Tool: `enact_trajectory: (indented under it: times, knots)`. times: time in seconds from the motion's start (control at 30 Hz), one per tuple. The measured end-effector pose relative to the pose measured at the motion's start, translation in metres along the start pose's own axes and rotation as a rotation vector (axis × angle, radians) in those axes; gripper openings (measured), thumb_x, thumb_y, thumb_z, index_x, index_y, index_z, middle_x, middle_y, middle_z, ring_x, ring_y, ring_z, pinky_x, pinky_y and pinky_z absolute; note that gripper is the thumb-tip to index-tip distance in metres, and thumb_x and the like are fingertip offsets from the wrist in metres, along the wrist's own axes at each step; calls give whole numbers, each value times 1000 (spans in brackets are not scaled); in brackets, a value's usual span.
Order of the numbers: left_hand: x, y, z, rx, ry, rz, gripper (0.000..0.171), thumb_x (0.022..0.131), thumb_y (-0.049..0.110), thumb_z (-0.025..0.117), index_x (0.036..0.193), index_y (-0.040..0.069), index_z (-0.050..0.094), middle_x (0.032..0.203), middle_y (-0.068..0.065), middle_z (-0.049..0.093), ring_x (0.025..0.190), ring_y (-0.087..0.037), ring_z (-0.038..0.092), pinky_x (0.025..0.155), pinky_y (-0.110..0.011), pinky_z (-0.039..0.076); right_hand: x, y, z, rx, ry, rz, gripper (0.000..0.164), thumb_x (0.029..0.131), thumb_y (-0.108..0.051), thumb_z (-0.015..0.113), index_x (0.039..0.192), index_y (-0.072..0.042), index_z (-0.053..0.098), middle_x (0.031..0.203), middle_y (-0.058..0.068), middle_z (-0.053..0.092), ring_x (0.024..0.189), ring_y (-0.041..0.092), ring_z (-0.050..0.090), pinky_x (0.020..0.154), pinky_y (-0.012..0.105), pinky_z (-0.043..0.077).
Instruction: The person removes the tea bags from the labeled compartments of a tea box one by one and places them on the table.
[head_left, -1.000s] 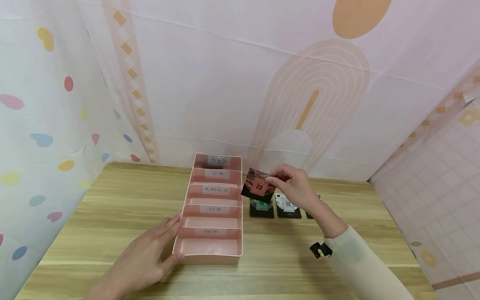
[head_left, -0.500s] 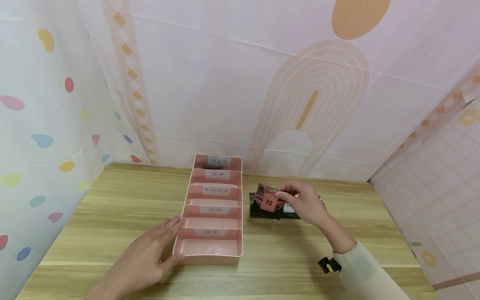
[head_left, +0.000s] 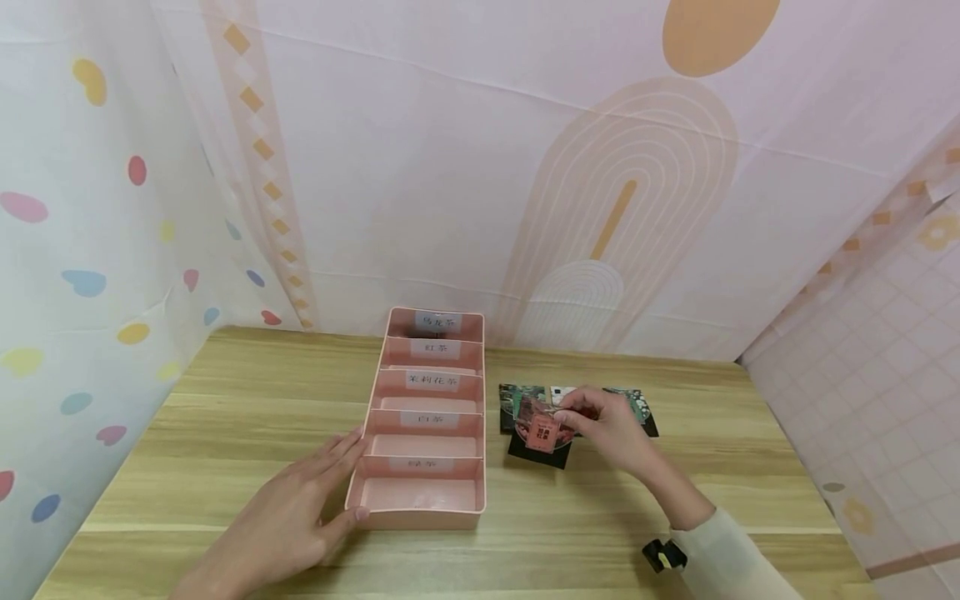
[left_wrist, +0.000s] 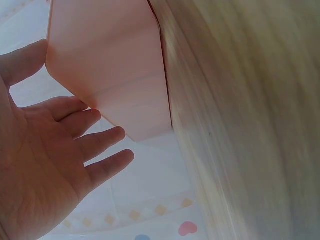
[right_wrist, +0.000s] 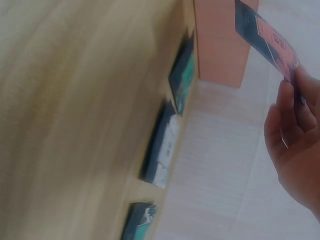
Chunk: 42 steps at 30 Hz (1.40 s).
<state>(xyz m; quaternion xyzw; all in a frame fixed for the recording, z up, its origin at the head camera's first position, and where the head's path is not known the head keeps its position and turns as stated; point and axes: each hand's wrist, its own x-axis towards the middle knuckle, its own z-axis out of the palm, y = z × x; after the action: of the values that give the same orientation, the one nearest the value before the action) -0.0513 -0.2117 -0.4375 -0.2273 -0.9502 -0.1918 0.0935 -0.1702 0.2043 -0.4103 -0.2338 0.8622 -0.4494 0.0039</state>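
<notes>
My right hand (head_left: 611,429) pinches a red-and-black tea sachet (head_left: 542,437) by its upper right corner. The right wrist view has the sachet (right_wrist: 267,42) raised off the table, between thumb and fingers. A pink box (head_left: 420,521) with several labelled compartments stands to the left. Against its left side and near front corner rests my left hand (head_left: 288,517); in the left wrist view its fingers lie fairly straight along the box wall (left_wrist: 110,65). Behind the held sachet lie a green-and-black sachet (head_left: 517,396), a white-and-black one (head_left: 561,396), partly covered, and a dark floral one (head_left: 636,404).
Something dark (head_left: 426,332) shows in the box's farthest compartment. The wooden table (head_left: 187,433) ends at a patterned cloth backdrop (head_left: 420,208). A small black object (head_left: 664,555) hangs at the right cuff.
My right hand has moved the red sachet from beside the box's far right side, first rightward, then nearer to me over the row of sachets. The left hand and box have stayed put.
</notes>
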Motion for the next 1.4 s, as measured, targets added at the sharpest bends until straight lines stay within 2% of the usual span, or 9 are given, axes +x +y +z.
enact_trajectory:
  times: [0.2, 0.37, 0.63, 0.77, 1.03, 1.27, 1.4]
  knots:
    - [0, 0, 0, -4, -1, -3, 74, 93, 36, 78, 151, -2, 53, 157, -17, 50, 139, -38, 54, 104, -57, 52, -4, 8, 6, 37, -31, 9, 5, 95, -7, 76, 99, -3, 74, 84, 0, 71, 69, 22, 65, 57, 27, 53]
    - [0, -1, 0, 4, 1, 6, 74, 93, 36, 77, 151, -2, 53, 157, -18, 50, 138, -39, 55, 104, -57, 51, -6, 16, 12, 44, -78, -1, 3, 95, -6, 75, 97, -3, 74, 83, -1, 70, 69, 21, 65, 58, 25, 53]
    - [1, -1, 0, 5, 2, 11, 74, 93, 37, 77, 151, -2, 53, 157, -18, 51, 138, -39, 55, 104, -57, 52, -10, 24, 24, 73, -163, 83, 7, 97, -11, 74, 97, -4, 73, 87, 0, 70, 74, 13, 64, 64, 25, 56]
    - [1, -1, 0, 1, -2, 4, 74, 93, 37, 77, 151, -2, 53, 157, -18, 50, 138, -39, 55, 104, -57, 52, -10, 28, 28, 66, -189, 82, 6, 97, -11, 75, 97, -6, 73, 86, -1, 68, 72, 13, 62, 61, 24, 55]
    - [1, 0, 0, 2, -2, 12, 73, 94, 38, 76, 151, -2, 53, 157, -17, 50, 137, -40, 55, 103, -58, 52, -12, 40, 38, -70, -206, 87, 4, 97, -14, 76, 95, -14, 73, 84, -10, 67, 77, 7, 62, 68, 25, 56]
    - [1, 0, 0, -3, -3, 8, 73, 94, 37, 76, 151, -3, 53, 157, -18, 50, 138, -40, 55, 104, -59, 51, -11, 45, 45, -126, -210, 58, 6, 97, -10, 75, 92, -13, 72, 84, -10, 67, 75, 5, 60, 65, 25, 55]
    - [1, 0, -1, -7, -4, 4, 74, 94, 37, 76, 151, -3, 52, 157, -19, 50, 138, -40, 54, 104, -59, 51, -9, 42, 47, -174, -226, 80, 8, 97, -11, 75, 92, -15, 72, 81, -12, 66, 72, 4, 59, 64, 24, 53]
